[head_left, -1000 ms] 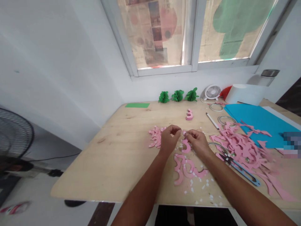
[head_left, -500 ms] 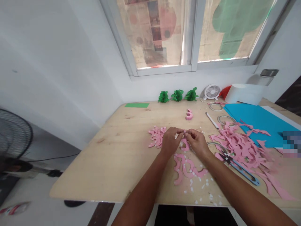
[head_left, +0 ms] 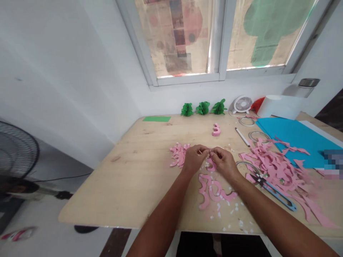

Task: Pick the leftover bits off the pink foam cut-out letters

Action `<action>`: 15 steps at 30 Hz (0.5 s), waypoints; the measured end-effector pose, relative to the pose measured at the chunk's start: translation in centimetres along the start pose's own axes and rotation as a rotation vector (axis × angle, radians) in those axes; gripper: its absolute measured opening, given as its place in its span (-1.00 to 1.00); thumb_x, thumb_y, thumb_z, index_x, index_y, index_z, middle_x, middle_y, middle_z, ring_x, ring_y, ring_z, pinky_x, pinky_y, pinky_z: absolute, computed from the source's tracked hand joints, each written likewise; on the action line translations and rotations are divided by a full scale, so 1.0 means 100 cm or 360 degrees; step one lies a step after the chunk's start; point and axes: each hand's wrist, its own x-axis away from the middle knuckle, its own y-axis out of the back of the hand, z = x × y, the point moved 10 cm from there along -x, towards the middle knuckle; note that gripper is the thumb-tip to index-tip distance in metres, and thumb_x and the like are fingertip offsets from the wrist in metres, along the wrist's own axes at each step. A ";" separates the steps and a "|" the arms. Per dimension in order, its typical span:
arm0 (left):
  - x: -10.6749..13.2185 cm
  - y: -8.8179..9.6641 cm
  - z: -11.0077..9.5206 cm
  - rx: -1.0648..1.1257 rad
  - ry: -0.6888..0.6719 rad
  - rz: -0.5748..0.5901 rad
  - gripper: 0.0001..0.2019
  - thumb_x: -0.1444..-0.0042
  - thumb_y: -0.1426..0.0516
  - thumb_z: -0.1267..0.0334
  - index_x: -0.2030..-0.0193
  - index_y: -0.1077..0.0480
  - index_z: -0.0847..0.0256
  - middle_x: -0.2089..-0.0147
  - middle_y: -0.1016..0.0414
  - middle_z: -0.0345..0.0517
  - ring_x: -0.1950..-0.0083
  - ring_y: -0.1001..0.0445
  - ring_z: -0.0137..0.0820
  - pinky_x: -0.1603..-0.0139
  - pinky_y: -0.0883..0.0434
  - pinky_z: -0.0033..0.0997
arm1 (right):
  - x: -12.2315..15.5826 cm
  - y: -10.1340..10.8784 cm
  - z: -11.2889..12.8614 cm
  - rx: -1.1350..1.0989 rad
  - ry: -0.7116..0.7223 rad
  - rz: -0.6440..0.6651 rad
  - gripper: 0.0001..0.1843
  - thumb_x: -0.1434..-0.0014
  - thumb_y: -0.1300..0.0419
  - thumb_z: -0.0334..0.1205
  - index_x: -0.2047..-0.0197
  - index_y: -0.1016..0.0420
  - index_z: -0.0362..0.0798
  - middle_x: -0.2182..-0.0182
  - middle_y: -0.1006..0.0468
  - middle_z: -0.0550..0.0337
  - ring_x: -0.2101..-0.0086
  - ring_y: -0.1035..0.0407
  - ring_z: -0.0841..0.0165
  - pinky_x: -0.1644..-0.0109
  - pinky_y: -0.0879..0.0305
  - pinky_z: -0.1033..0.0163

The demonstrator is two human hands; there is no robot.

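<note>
My left hand (head_left: 194, 159) and my right hand (head_left: 223, 162) meet above the middle of the plywood table (head_left: 120, 185), fingertips pinching a small paper scrap (head_left: 206, 152) that is mostly hidden. Just below my right hand lies a curled pink cut-out (head_left: 211, 166). A heap of narrow pink pieces (head_left: 178, 155) sits beside my left hand. Nearer me lies a long wavy pink cut-out (head_left: 211, 191), with white scraps (head_left: 235, 210) scattered around it.
To the right lie a large pink offcut pile (head_left: 276, 167), blue-handled snips (head_left: 276, 192), a white marker (head_left: 242, 137), wire rings (head_left: 258, 135) and a blue sheet (head_left: 286, 139). Several green paper balls (head_left: 203, 108) stand along the wall. A pink cut-out (head_left: 216, 130) lies farther back.
My hands have drawn closer together, and their fingertips now meet around the small scrap. The cut-outs on the table have not visibly moved.
</note>
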 end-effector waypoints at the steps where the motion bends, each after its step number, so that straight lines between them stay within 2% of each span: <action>1: 0.000 0.000 0.001 0.0006 0.0008 0.0005 -0.91 0.12 -0.15 0.35 0.51 -0.50 0.17 0.49 -0.52 -0.15 0.43 -0.40 -0.39 0.34 -0.31 -0.42 | 0.000 0.000 0.000 0.0004 0.0000 0.0002 -0.81 -0.09 -0.07 -0.15 0.46 -0.39 -0.05 0.60 -0.36 0.26 0.54 -0.22 0.39 0.47 -0.10 0.32; 15: -0.001 -0.002 0.003 0.0072 0.0076 0.0105 -0.87 0.10 -0.15 0.25 0.48 -0.50 0.23 0.48 -0.53 -0.11 0.44 -0.41 -0.39 0.39 -0.32 -0.43 | 0.001 -0.001 0.004 0.0006 0.0020 0.0028 -0.82 -0.09 -0.07 -0.17 0.43 -0.41 -0.07 0.56 -0.43 0.23 0.52 -0.28 0.38 0.44 -0.13 0.31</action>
